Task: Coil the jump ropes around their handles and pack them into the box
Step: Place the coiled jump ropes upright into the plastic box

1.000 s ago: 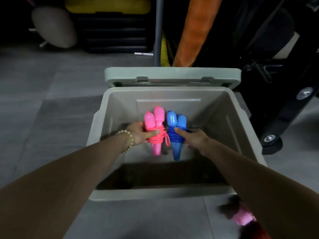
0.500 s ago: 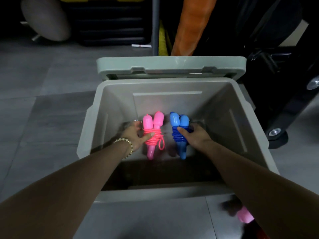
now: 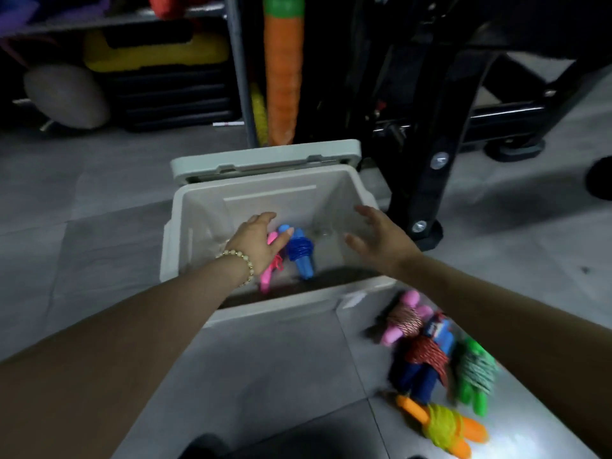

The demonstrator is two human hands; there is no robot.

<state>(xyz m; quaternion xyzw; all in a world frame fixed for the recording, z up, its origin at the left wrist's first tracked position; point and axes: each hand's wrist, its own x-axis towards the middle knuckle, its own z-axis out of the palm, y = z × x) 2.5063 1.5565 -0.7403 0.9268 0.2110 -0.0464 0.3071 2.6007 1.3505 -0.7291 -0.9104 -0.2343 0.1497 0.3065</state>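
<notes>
Left hand (image 3: 256, 241) and right hand (image 3: 381, 241) hovered over the box (image 3: 275, 304), grips open, empty; pink rope (image 3: 270, 276) and blue rope (image 3: 299, 251) lay inside. Coiled bundles (image 3: 430, 356) waited at five o'clock, probably best seized across their coils.

Storage room, shelving (image 3: 99, 23), yellow toolbox (image 3: 149, 51)

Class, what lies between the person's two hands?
Head view: the blue jump rope, lying in the box, shows between the left hand and the right hand; beside it, only bare box.
</notes>
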